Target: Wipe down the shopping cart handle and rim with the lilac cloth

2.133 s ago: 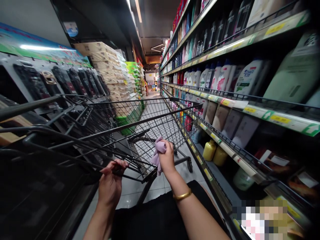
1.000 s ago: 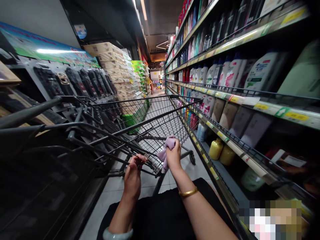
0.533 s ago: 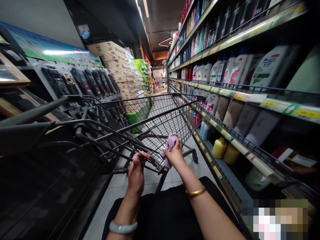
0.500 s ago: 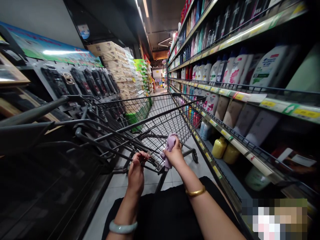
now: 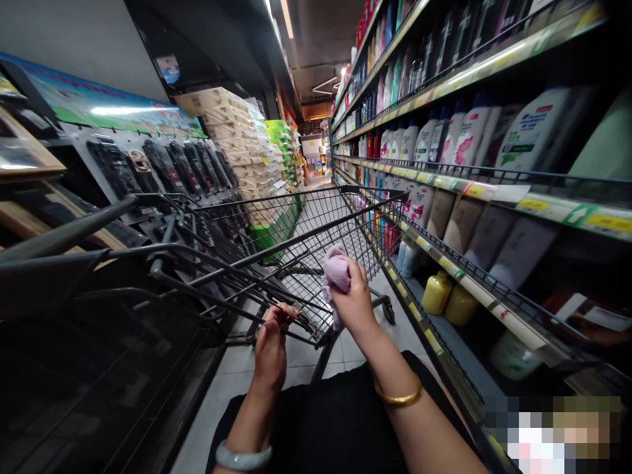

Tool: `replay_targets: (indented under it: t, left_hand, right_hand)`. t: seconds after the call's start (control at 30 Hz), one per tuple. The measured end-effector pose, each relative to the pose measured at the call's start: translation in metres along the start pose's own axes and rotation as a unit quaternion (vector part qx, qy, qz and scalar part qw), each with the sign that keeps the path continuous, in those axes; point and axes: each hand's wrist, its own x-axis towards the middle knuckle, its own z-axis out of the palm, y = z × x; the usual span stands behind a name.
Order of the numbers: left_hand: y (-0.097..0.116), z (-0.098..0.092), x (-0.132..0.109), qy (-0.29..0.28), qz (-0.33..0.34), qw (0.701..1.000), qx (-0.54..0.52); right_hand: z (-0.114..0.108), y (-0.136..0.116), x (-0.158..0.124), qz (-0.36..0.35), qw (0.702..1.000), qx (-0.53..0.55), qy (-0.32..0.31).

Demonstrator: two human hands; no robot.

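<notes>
A grey metal shopping cart with a wire basket stands in front of me, its handle end at the left. My left hand is at the basket's lower edge, the fingers curled round the wire frame there; a pale bangle is on that wrist. In my right hand a bunched lilac cloth is gripped against the basket's side wires. A gold bangle circles the right forearm. Part of the cloth hangs below the fingers. Whether it touches the wires is hard to see.
Shelves of shampoo bottles run along the right, with yellow jars low down. Packaged goods hang from a rack at the left. Stacked cartons stand beyond it. The cart's caster rests on the tiled floor.
My right hand and the lilac cloth have moved up slightly along the basket side, and the hand has turned. My left hand keeps its place on the frame.
</notes>
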Motion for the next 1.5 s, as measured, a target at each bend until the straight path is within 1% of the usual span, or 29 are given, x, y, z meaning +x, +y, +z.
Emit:
replay_targets:
  t: [0.03, 0.07, 0.1, 0.23, 0.3, 0.33, 0.37, 0.47, 0.5, 0.53, 0.57, 0.6, 0.7, 0.73, 0.77, 0.8, 0.9, 0.93, 0.97, 1.0, 1.07, 1.13, 1.17, 1.2, 1.23, 1.33, 1.4, 1.43, 1.5]
  left_hand:
    - [0.0, 0.0, 0.0, -0.002, 0.001, 1.0, 0.001]
    - [0.001, -0.001, 0.0, -0.004, 0.001, 1.0, 0.003]
    - [0.001, -0.001, 0.0, -0.005, 0.0, 1.0, 0.004]
    - [0.001, -0.001, -0.002, -0.005, -0.006, 1.0, 0.005]
    - [0.001, -0.002, -0.002, -0.005, -0.006, 1.0, 0.005]
    - [0.001, -0.002, -0.002, -0.005, -0.006, 1.0, 0.005]
    - [0.001, -0.002, -0.002, -0.007, -0.005, 1.0, 0.005]
    - [0.002, -0.003, -0.002, -0.014, -0.002, 1.0, 0.007]
    - [0.002, -0.003, -0.002, -0.016, -0.002, 1.0, 0.007]
    - [0.002, -0.003, -0.002, -0.018, -0.002, 1.0, 0.007]
    - [0.002, -0.003, -0.002, -0.019, -0.003, 1.0, 0.007]
    - [0.002, -0.003, -0.003, -0.019, -0.003, 1.0, 0.006]
    - [0.002, -0.003, -0.004, -0.015, -0.006, 1.0, 0.005]
    - [0.002, -0.003, -0.004, -0.014, -0.006, 1.0, 0.004]
    - [0.002, -0.003, -0.005, -0.013, -0.007, 1.0, 0.004]
    - [0.003, -0.002, -0.005, -0.012, -0.008, 1.0, 0.003]
    - [0.004, -0.002, -0.005, -0.011, -0.011, 1.0, 0.003]
    - [0.005, -0.001, -0.004, -0.011, -0.012, 1.0, 0.004]
    - [0.005, -0.001, -0.004, -0.012, -0.014, 1.0, 0.005]
    - [0.005, -0.001, -0.004, -0.013, -0.014, 1.0, 0.005]
    - [0.005, -0.002, -0.003, -0.014, -0.015, 1.0, 0.006]
    - [0.005, -0.002, -0.003, -0.014, -0.014, 1.0, 0.006]
    - [0.005, -0.003, -0.003, -0.013, -0.014, 1.0, 0.005]
    - [0.004, -0.003, -0.004, -0.012, -0.013, 1.0, 0.004]
    - [0.004, -0.003, -0.004, -0.011, -0.013, 1.0, 0.003]
    - [0.005, -0.003, -0.004, -0.012, -0.016, 1.0, 0.002]
    - [0.007, -0.003, -0.005, -0.016, -0.018, 1.0, 0.003]
    - [0.007, -0.003, -0.005, -0.017, -0.019, 1.0, 0.004]
    - [0.008, -0.003, -0.005, -0.017, -0.019, 1.0, 0.004]
  right_hand:
    - [0.002, -0.001, -0.001, -0.018, 1.0, 0.002, -0.006]
    - [0.003, 0.001, -0.001, -0.018, 1.0, 0.002, -0.008]
    - [0.003, 0.006, 0.0, -0.001, 1.0, 0.001, -0.005]
    - [-0.001, 0.031, 0.005, 0.14, 0.989, -0.009, 0.056]
    - [-0.003, 0.03, 0.006, 0.166, 0.982, -0.005, 0.084]
    - [-0.003, 0.023, 0.006, 0.157, 0.983, 0.001, 0.092]
    - [-0.001, 0.015, 0.004, 0.132, 0.987, 0.011, 0.092]
    - [0.006, -0.01, -0.001, 0.0, 0.998, 0.032, 0.052]
    - [0.008, -0.013, -0.002, -0.04, 0.998, 0.031, 0.033]
    - [0.01, -0.012, -0.001, -0.062, 0.997, 0.027, 0.021]
    - [0.01, -0.007, 0.0, -0.06, 0.998, 0.02, 0.019]
    - [0.01, 0.001, 0.002, -0.033, 0.999, 0.01, 0.029]
    - [0.008, 0.021, 0.008, 0.086, 0.992, -0.016, 0.095]
    - [0.009, 0.022, 0.009, 0.1, 0.989, -0.021, 0.108]
    - [0.01, 0.019, 0.008, 0.091, 0.99, -0.02, 0.108]
    - [0.013, 0.013, 0.006, 0.063, 0.993, -0.015, 0.094]
    - [0.024, -0.013, 0.0, -0.073, 0.997, -0.001, 0.021]
    - [0.026, -0.017, 0.0, -0.107, 0.994, -0.002, 0.006]
    - [0.027, -0.018, 0.0, -0.119, 0.993, -0.005, 0.004]
    - [0.027, -0.014, 0.003, -0.106, 0.994, -0.009, 0.015]
    - [0.023, 0.0, 0.01, -0.028, 0.998, -0.016, 0.061]
    - [0.017, 0.012, 0.018, 0.045, 0.992, -0.022, 0.112]
    - [0.015, 0.013, 0.02, 0.055, 0.99, -0.024, 0.129]
    - [0.014, 0.01, 0.02, 0.042, 0.99, -0.024, 0.136]
    - [0.015, 0.004, 0.018, 0.009, 0.991, -0.022, 0.13]
    - [0.024, -0.026, 0.006, -0.144, 0.988, -0.023, 0.057]
    - [0.03, -0.038, -0.001, -0.215, 0.976, -0.036, 0.01]
    - [0.031, -0.038, -0.001, -0.224, 0.974, -0.042, 0.003]
    - [0.031, -0.029, 0.003, -0.185, 0.981, -0.043, 0.027]
